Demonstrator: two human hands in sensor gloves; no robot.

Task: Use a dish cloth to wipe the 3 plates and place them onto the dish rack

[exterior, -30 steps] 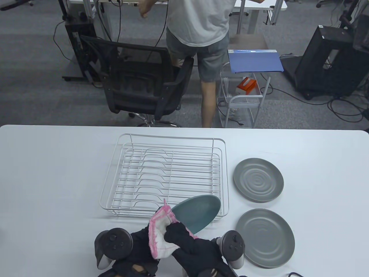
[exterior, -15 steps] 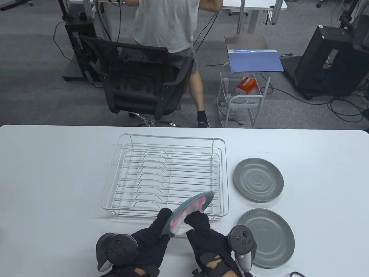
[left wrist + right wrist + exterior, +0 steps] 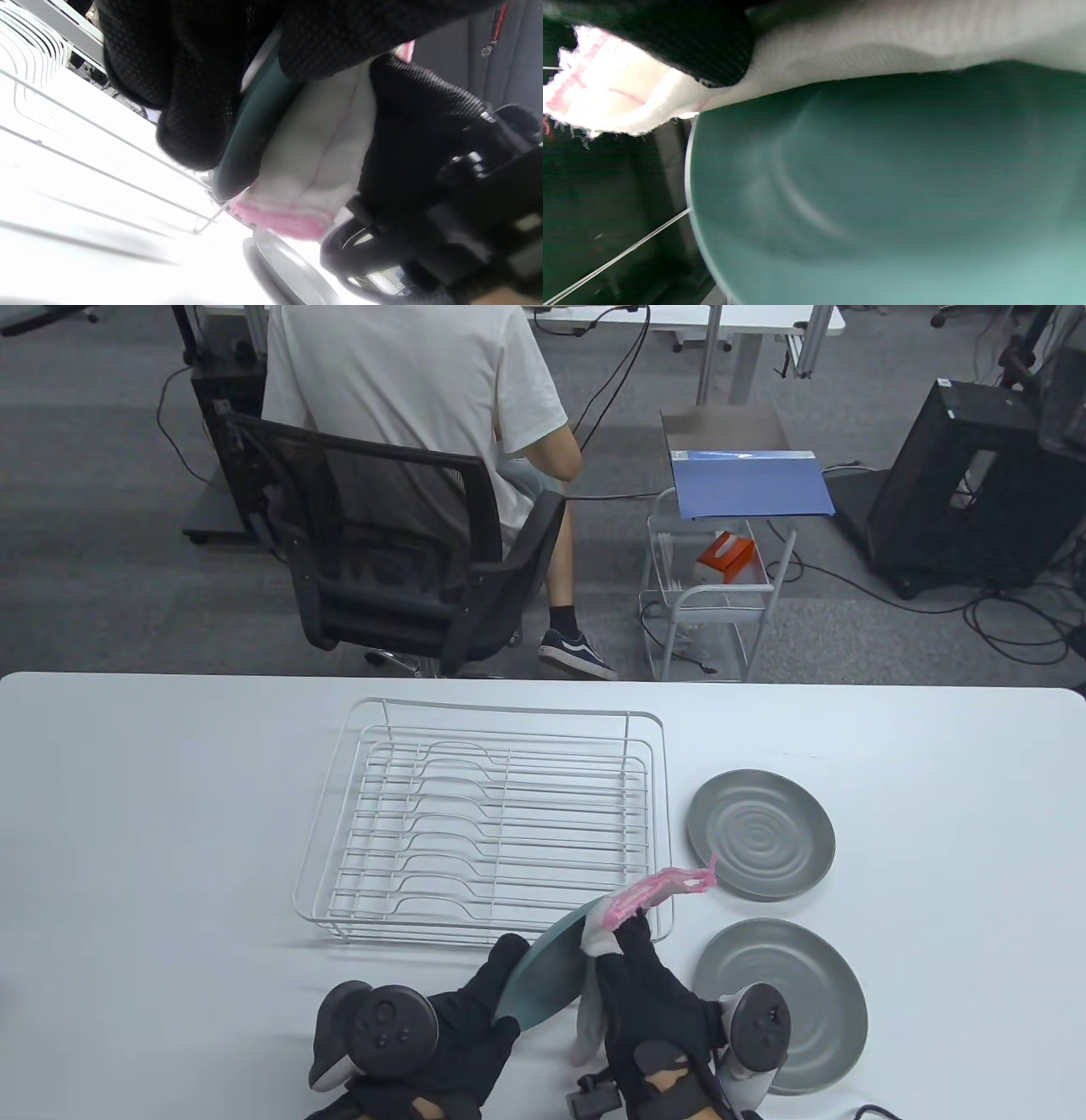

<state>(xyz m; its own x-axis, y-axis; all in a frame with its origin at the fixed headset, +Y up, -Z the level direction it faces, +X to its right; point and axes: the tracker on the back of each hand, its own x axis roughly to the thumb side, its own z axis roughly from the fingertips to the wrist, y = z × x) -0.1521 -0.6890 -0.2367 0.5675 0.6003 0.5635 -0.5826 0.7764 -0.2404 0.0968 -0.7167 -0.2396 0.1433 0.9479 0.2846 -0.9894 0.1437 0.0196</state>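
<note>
A teal plate [image 3: 547, 976] stands tilted on edge above the table, in front of the rack's near right corner. My left hand [image 3: 488, 993] grips its left rim [image 3: 250, 140]. My right hand [image 3: 632, 963] holds a white and pink dish cloth [image 3: 628, 903] against the plate's right face [image 3: 882, 190]; the cloth's pink end sticks out up and to the right, and its white end [image 3: 305, 169] hangs below. Two grey plates lie flat on the table, one [image 3: 760, 833] right of the rack, one [image 3: 785, 993] nearer me beside my right hand. The white wire dish rack [image 3: 488, 823] holds nothing.
A person in a white shirt sits on a black office chair [image 3: 399, 551] beyond the table's far edge. A small wire cart [image 3: 713, 602] with an orange box stands on the floor behind the table. The white table [image 3: 153, 831] stretches wide to the left.
My right hand drew the cloth up and to the right along the plate, so its pink end now sticks past the rim. Both hands shifted slightly right. The person behind sat down.
</note>
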